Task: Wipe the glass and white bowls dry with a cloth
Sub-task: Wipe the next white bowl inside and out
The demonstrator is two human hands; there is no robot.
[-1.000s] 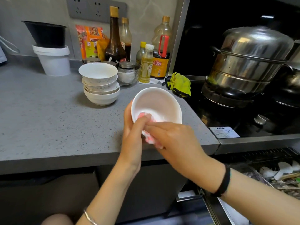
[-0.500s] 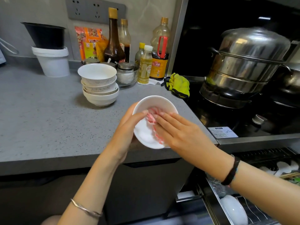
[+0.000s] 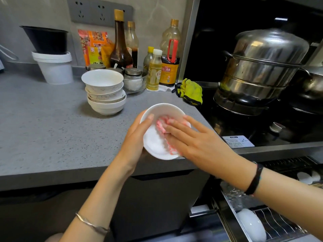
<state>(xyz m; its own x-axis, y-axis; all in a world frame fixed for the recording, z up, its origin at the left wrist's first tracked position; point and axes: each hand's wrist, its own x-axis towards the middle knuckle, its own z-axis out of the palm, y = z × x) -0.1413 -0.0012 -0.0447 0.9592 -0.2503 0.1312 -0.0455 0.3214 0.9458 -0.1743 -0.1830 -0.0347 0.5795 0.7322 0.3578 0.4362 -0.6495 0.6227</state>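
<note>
White bowl (image 3: 155, 145) is held tilted, its mouth turned toward the camera, over the front edge of the grey counter (image 3: 52, 128) close to the stove (image 3: 244, 123); the left hand (image 3: 138, 135) grips it from the left side, thumb hooked over the rim and the other fingers hidden behind the wall; the right hand (image 3: 197, 144) lies flat in the bowl, fingers straight and spread, pressing a pink-and-white cloth (image 3: 161, 125) against the inner surface, so it grasps nothing; a stack of bowls (image 3: 104, 95) stands upright on the counter behind and to the left, well apart from the held one; bottles (image 3: 154, 70) line the wall beyond the stack; a yellow rag (image 3: 191, 91) lies at the counter's right end, and a steel steamer pot (image 3: 262, 67) sits on the stove; lower right, an open drawer rack (image 3: 279, 226) holds another pale dish (image 3: 251, 224) - its exact shape is unclear.
</note>
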